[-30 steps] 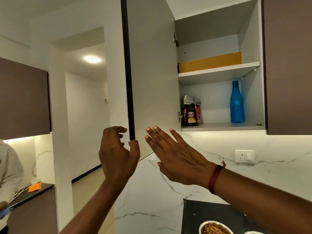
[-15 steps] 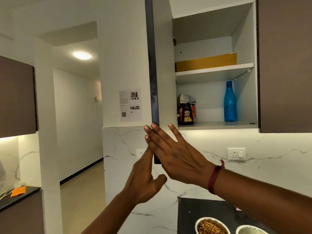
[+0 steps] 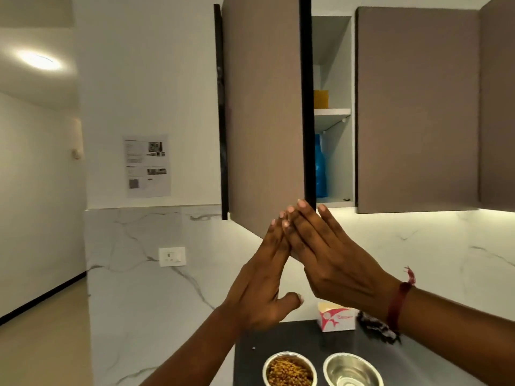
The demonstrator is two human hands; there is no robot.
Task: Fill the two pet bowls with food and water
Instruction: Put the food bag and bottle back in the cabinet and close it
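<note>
At the left end of the wall cupboards, the cabinet door [image 3: 264, 107] stands slightly ajar. The left hand [image 3: 259, 288] and right hand [image 3: 328, 254] lie flat at its lower corner, fingers straight and gripping nothing, apparently to push it closed over the blue bottle [image 3: 320, 168] showing through the gap. Below, on the near dark counter [image 3: 418, 358], the food bowl [image 3: 289, 370] holds brown kibble and the water bowl [image 3: 352, 371] beside it seems filled, so the task looks nearly done.

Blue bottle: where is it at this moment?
In the head view, the blue bottle stands on the bottom shelf of the wall cabinet, half hidden behind the nearly closed door, above the right hand.
</note>
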